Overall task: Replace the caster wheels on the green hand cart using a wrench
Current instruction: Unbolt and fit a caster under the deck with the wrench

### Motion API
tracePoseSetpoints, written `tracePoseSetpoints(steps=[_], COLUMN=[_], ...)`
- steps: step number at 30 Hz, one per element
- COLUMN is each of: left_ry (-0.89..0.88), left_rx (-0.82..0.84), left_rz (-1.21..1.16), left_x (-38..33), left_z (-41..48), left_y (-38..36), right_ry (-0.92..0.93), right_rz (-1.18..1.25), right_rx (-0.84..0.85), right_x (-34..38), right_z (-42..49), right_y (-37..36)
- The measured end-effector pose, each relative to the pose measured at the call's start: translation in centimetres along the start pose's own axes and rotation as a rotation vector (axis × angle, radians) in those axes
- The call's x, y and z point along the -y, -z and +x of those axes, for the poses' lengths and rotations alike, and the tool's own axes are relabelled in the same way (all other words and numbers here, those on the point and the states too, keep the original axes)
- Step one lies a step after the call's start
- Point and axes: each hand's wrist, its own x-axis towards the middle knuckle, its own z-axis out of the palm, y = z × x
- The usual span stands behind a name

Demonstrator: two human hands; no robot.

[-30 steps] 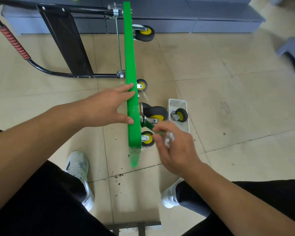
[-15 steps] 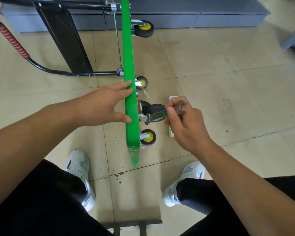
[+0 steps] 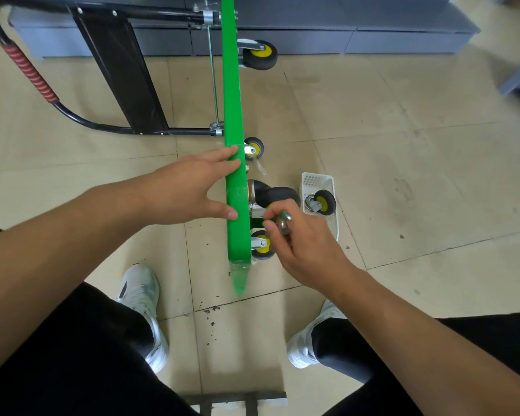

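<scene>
Change: since half a second ago I see the right hand (image 3: 300, 244) has swung the wrench (image 3: 283, 223) from out at the right round toward the near end of the cart. The white basket (image 3: 315, 179) it covered then shows now.
Cart: the green hand cart (image 3: 231, 100) stands on its long edge on the tiled floor (image 3: 403, 145), its underside facing right. Its black handle (image 3: 30, 75) lies out to the left.
Left hand (image 3: 186, 190): spread, with fingers and thumb pressed flat on the deck's upper edge near its near end.
Right hand: curled round the wrench's handle. I cannot make out the wrench's head.
Large caster (image 3: 278, 196): black, on the underside by the near end, just above the right hand's knuckles.
Small wheels: one yellow-hubbed wheel (image 3: 263, 246) is at the near corner, partly behind the right hand. Another (image 3: 253, 148) sits mid-deck, and a bigger one (image 3: 260, 54) is at the far end.
Basket: on the floor just right of the large caster, with a loose caster (image 3: 323, 202) lying in it.
Me: I see white shoes (image 3: 141, 295) either side of the cart's near end.
</scene>
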Motion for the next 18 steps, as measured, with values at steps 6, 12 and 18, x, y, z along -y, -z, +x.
tracePoseSetpoints(steps=[6,12,18], left_ry=[-0.007,-0.016,-0.007], left_rx=[-0.01,-0.014,0.002], left_rz=[0.006,0.013,0.022], left_x=[0.28,0.27,0.14], left_z=[0.13,0.06,0.08], left_y=[-0.26,-0.16,-0.09], right_ry=[0.024,0.117,0.013], right_rz=[-0.064,-0.127,-0.062], right_rx=[0.008,-0.031,-0.006], right_x=[0.69,1.0,0.63], right_z=[0.42,0.07,0.43], right_y=[-0.52,-1.05,-0.96])
